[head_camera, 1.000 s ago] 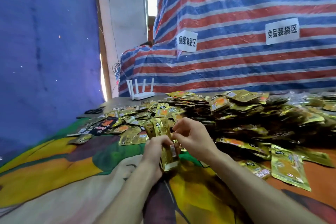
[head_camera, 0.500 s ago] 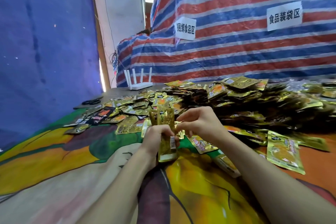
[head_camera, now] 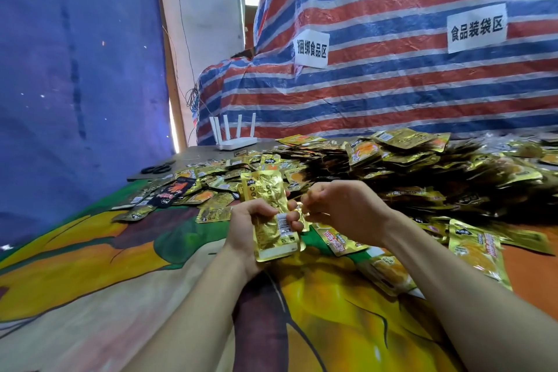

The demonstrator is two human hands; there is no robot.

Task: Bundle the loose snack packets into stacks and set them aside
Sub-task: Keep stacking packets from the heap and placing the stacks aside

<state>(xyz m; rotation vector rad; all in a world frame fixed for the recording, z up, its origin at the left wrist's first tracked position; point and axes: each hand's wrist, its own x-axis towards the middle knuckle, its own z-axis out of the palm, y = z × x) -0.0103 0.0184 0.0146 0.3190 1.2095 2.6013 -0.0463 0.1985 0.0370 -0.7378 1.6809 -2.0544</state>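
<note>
My left hand (head_camera: 252, 229) grips an upright stack of gold snack packets (head_camera: 270, 214) above the colourful cloth, fingers wrapped round its middle. My right hand (head_camera: 344, 210) is just to the right of the stack with its fingers curled, their tips at the stack's right edge; whether they pinch something thin there I cannot tell. A big heap of loose gold packets (head_camera: 407, 169) fills the table behind and to the right of both hands. More loose packets (head_camera: 477, 251) lie flat near my right forearm.
A white router (head_camera: 235, 137) with several antennas stands at the table's far edge. Black scissors (head_camera: 157, 168) lie at the far left. One dark packet (head_camera: 175, 190) sits among the gold ones. A striped tarp wall with paper signs (head_camera: 311, 48) rises behind.
The view has shifted a little. My left hand still holds the stack upright, and my right hand stays against the stack's right side, its fingers working there.
</note>
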